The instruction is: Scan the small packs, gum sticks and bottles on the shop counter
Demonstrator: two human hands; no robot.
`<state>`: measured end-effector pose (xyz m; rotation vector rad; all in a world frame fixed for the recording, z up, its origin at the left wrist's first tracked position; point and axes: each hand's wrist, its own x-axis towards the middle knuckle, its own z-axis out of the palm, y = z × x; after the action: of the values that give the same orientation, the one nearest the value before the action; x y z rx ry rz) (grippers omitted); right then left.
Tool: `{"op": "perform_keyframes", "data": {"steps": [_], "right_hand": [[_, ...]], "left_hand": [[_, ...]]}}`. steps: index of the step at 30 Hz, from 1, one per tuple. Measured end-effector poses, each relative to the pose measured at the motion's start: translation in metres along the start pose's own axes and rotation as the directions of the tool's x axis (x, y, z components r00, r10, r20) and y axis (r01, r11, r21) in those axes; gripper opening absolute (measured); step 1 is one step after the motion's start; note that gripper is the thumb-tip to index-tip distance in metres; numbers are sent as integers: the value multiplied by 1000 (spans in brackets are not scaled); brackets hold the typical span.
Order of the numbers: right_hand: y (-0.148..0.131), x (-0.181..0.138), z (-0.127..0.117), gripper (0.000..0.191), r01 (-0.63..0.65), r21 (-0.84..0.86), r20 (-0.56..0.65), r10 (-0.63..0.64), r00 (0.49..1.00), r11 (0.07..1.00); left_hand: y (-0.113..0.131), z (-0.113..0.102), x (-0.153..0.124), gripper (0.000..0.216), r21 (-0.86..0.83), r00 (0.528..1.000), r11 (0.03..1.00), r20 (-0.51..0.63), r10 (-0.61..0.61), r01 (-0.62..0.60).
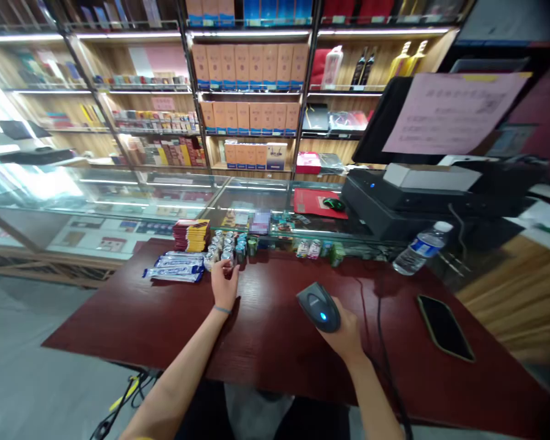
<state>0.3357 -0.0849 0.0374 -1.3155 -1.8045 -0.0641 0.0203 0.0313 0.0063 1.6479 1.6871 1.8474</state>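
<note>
My right hand (347, 335) is closed around a dark barcode scanner (318, 306) with a blue light, held just above the dark red table (275, 342). Its cable (378, 305) trails back across the table. My left hand (223, 282) reaches forward to a cluster of small cans (224, 244) at the table's far edge, fingers curled on one can at the front. Blue-and-white packets (176, 267) lie to the left of that hand. A red and yellow stack of packs (191, 234) stands behind them.
A black phone (444, 327) lies at the right of the table, a water bottle (420, 247) on its side behind it. Beyond are a glass counter (165, 195), a printer (417, 195), a monitor with a pink sheet, and shelves of boxes.
</note>
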Motion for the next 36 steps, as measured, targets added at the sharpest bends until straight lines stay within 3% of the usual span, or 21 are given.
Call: {"op": "perform_keyframes", "data": {"steps": [5, 12, 15, 21, 26, 29, 32, 34, 36], "right_hand": [[-24, 10, 25, 32, -16, 70, 47, 12, 999, 997], [-35, 13, 38, 35, -8, 80, 100, 0, 995, 997], [-35, 14, 37, 36, -24, 76, 122, 14, 992, 997], [-30, 10, 40, 38, -47, 83, 128, 36, 991, 995], [-30, 8, 42, 37, -27, 85, 111, 17, 994, 996], [-32, 9, 39, 37, -23, 104, 98, 13, 995, 994], [-35, 12, 35, 39, -30, 96, 125, 18, 992, 995], [-38, 14, 31, 41, -37, 67, 164, 25, 986, 997], [-41, 17, 27, 43, -32, 42, 200, 23, 980, 999]], "left_hand": [[-20, -24, 11, 40, 31, 1000, 999, 20, 15, -15], [-30, -16, 11, 63, 33, 967, 996, 247, 66, -77], [-30, -15, 11, 66, 42, 961, 996, 268, 64, -78], [-24, -17, 10, 45, 105, 961, 986, 259, 99, -130], [-20, -19, 11, 33, 107, 945, 987, 318, 79, -119], [-20, -19, 9, 33, 16, 951, 999, 306, 41, -48], [-18, -20, 5, 47, -221, 956, 964, 279, -86, 152], [-16, -22, 3, 55, -390, 913, 852, 346, -216, 349], [-11, -25, 2, 54, -489, 829, 700, 487, -276, 520]]}}
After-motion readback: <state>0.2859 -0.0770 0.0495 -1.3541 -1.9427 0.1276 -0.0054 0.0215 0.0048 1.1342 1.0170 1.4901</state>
